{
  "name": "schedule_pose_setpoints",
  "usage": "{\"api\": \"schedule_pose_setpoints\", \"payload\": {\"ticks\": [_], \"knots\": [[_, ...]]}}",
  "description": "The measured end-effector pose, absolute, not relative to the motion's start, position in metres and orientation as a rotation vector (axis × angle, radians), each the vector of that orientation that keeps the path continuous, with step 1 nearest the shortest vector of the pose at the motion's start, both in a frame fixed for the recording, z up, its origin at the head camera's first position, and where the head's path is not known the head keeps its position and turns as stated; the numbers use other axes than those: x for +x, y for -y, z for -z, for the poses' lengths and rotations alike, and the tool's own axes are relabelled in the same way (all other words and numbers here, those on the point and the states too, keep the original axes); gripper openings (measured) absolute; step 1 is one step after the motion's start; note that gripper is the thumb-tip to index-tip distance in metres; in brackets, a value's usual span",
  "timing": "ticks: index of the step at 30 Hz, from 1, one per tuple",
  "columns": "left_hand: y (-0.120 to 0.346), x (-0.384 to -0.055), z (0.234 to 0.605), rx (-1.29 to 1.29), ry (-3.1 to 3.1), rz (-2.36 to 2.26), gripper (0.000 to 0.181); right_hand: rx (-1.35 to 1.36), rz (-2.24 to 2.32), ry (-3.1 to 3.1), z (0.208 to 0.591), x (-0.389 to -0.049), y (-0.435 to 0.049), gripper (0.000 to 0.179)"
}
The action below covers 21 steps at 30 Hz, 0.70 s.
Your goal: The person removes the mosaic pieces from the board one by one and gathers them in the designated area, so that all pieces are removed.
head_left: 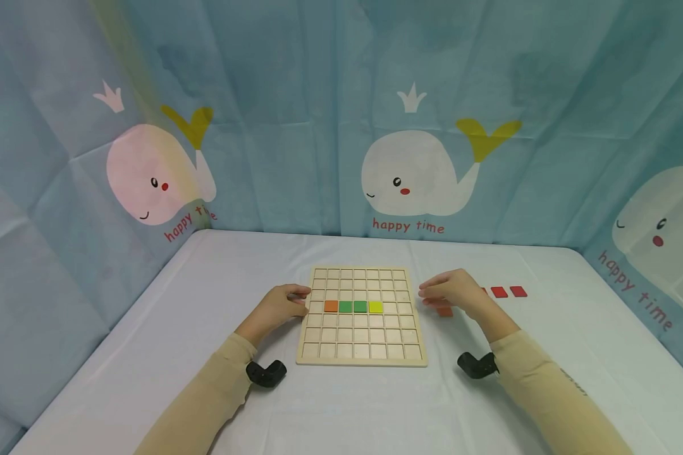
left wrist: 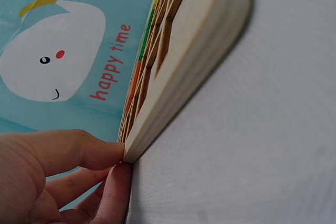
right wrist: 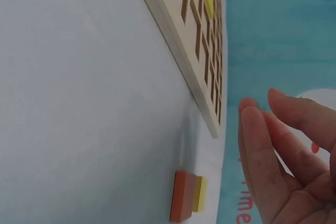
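A wooden grid board (head_left: 361, 362) lies on the table, with one row holding an orange tile (head_left: 331, 306), two green tiles (head_left: 353, 307) and a yellow tile (head_left: 375, 307). My left hand (head_left: 279, 305) pinches the board's left edge; in the left wrist view the thumb (left wrist: 100, 153) is at the rim, fingertips beside it. Just past the board's right edge hovers my right hand (head_left: 446, 291), its thumb and fingertips near each other with nothing visible between them. Below it sits a loose orange tile (head_left: 444, 312), with a yellow one (right wrist: 199, 193) behind it in the right wrist view.
Several red tiles (head_left: 499, 292) lie in a row at the right, partly hidden by the right hand. A white cloth (head_left: 341, 411) covers the table. Behind it hangs a blue curtain (head_left: 296, 177) with whale prints. Each wrist wears a black device (head_left: 266, 374).
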<state>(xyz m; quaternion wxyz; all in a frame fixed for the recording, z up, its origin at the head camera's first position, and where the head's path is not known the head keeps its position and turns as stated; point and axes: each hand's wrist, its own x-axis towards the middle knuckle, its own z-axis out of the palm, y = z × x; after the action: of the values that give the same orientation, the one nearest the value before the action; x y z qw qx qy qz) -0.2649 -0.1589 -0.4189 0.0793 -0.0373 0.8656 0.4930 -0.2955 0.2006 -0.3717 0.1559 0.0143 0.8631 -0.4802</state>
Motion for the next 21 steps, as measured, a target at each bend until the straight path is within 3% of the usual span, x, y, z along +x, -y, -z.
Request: {"api": "schedule_pose_setpoints", "payload": {"ticks": [21], "knots": [[0.159,-0.265,0.418,-0.128,-2.573,-1.474,0.051,0.011,1.392,-2.413,0.369,-0.293,-0.163,0.034]]}}
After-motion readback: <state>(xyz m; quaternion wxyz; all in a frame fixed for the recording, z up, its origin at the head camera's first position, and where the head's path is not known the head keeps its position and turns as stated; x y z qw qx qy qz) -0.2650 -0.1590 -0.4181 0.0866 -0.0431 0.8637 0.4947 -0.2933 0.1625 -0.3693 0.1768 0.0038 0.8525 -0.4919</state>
